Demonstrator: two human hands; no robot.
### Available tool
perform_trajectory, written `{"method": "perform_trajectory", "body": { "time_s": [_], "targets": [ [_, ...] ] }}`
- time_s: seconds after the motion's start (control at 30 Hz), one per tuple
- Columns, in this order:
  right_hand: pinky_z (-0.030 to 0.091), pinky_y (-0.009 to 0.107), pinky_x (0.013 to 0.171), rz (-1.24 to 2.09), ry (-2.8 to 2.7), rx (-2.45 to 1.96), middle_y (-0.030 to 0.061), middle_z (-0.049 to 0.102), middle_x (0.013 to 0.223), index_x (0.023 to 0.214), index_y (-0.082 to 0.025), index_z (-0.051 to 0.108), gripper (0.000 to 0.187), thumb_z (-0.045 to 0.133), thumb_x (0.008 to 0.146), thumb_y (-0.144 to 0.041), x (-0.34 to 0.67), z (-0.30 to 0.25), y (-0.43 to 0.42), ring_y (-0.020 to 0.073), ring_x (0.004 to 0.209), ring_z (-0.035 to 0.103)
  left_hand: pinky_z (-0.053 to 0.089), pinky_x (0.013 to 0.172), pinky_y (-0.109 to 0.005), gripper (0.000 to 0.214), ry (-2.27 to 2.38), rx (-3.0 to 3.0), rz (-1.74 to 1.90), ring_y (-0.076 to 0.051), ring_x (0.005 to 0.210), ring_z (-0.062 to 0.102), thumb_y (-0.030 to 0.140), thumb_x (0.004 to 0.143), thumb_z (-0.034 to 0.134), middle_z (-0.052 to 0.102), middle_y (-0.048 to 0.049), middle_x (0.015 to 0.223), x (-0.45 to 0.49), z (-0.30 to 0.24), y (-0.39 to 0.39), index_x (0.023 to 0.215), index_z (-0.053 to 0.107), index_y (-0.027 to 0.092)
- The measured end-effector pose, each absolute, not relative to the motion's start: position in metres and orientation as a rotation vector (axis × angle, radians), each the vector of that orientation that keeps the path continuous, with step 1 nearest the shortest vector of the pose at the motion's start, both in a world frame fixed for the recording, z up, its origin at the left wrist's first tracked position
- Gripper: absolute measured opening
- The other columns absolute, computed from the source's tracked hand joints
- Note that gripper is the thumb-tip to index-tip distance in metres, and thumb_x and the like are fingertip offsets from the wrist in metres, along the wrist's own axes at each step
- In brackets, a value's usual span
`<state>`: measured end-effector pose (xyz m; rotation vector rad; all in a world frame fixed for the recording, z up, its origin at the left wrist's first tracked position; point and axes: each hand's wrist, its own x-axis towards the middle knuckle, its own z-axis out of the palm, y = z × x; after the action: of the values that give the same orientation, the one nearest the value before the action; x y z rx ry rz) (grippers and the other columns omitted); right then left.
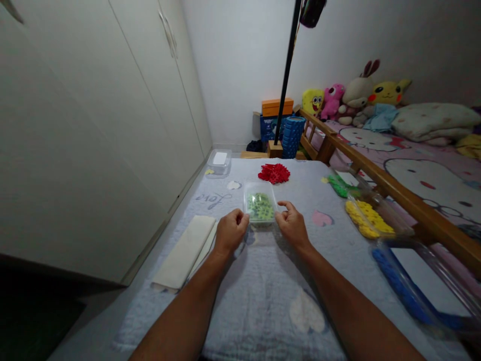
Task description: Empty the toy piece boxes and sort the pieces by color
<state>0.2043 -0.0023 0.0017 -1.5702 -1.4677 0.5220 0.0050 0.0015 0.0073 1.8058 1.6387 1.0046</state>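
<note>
Plastic box (259, 187), clear, w/ lt-green pieces (260, 206) inside, sits btwn the two hands on the soft table cover (259, 321). L hand (233, 230) is curled w/ its thumb at the box's near L corner; R hand (292, 225) is curled at the near R corner, index bent. Can't tell if they pinch, press or just steady it. Lid looks on, but can't see if it's snapped down all round.

Risks, IMO: a loose lid corner could pop & spill pieces if the box is lifted by its rim. Both hands are at the near end, so the far end could prob. droop & shift the contents. Uneven push might skid it fwd to the red pile (274, 173) just beyond the hands, mixing colours. Folded pale sheet (186, 250), L of L hand & close by that forearm, could get dragged by a sleeveless arm sweeping back.
</note>
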Motion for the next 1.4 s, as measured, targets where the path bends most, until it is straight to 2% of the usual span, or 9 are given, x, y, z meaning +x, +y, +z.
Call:
{"method": "perform_trajectory", "body": {
  "time_s": [0.27, 0.53, 0.73, 1.03, 1.23, 1.4],
  "targets": [
    [0.032, 0.025, 0.055, 0.372, -1.485, -1.531, -0.0096, 0.041, 0.049, 0.112, -0.012, 0.065, 0.040, 0.048, 0.079, -0.028, 0.200, 0.001, -0.009, 0.0124, 0.045, 0.043, 0.032, 0.065, -0.027, 0.027, 1.761, 2.044, 0.940, -0.016, 0.067, 0.052, 0.038, 0.092, 0.046, 0.057, -0.0017, 0.071, 0.009, 0.010, -0.006, 0.071, 0.052, 0.022],
    [0.035, 0.024, 0.057, 0.383, -1.417, -1.497, -0.0112, 0.038, 0.050, 0.108, -0.014, 0.064, 0.034, 0.052, 0.081, -0.032, 0.201, -0.005, -0.008, 0.0118, 0.047, 0.042, 0.031, 0.062, -0.026, 0.028, 1.532, 1.741, 1.112, -0.013, 0.060, 0.043, 0.039, 0.089, 0.045, 0.042, 0.0042, 0.061, 0.011, 0.009, -0.006, 0.067, 0.044, 0.022],
    [0.036, 0.024, 0.057, 0.423, -1.386, -1.454, -0.0091, 0.043, 0.055, 0.098, -0.017, 0.063, 0.026, 0.053, 0.081, -0.034, 0.204, -0.010, -0.006, 0.0122, 0.051, 0.045, 0.033, 0.061, -0.025, 0.030, 1.382, 1.593, 1.186, -0.013, 0.061, 0.041, 0.041, 0.087, 0.047, 0.040, 0.0046, 0.061, 0.011, 0.010, -0.004, 0.065, 0.043, 0.022],
    [0.037, 0.024, 0.059, 0.366, -1.367, -1.398, -0.0092, 0.042, 0.057, 0.099, -0.018, 0.061, 0.023, 0.054, 0.081, -0.030, 0.204, -0.007, -0.009, 0.0118, 0.052, 0.044, 0.027, 0.061, -0.026, 0.032, 1.586, 1.809, 1.038, -0.014, 0.059, 0.045, 0.038, 0.092, 0.045, 0.043, 0.0043, 0.058, 0.011, 0.010, -0.008, 0.065, 0.045, 0.022],
    [0.036, 0.024, 0.056, 0.366, -1.368, -1.456, -0.0104, 0.039, 0.052, 0.092, -0.019, 0.059, 0.019, 0.051, 0.078, -0.029, 0.201, -0.009, -0.008, 0.0117, 0.048, 0.042, 0.021, 0.061, -0.029, 0.029, 1.875, 1.964, 0.792, -0.018, 0.061, 0.050, 0.034, 0.093, 0.044, 0.054, -0.0012, 0.062, 0.015, 0.012, -0.009, 0.067, 0.051, 0.023],
    [0.035, 0.024, 0.056, 0.403, -1.387, -1.465, -0.0104, 0.037, 0.052, 0.093, -0.018, 0.060, 0.022, 0.049, 0.078, -0.029, 0.199, -0.012, -0.008, 0.0117, 0.048, 0.041, 0.023, 0.061, -0.029, 0.032, 1.834, 1.912, 0.800, -0.017, 0.061, 0.050, 0.036, 0.093, 0.043, 0.055, -0.0013, 0.062, 0.012, 0.009, -0.005, 0.066, 0.052, 0.022]
  ]
}}
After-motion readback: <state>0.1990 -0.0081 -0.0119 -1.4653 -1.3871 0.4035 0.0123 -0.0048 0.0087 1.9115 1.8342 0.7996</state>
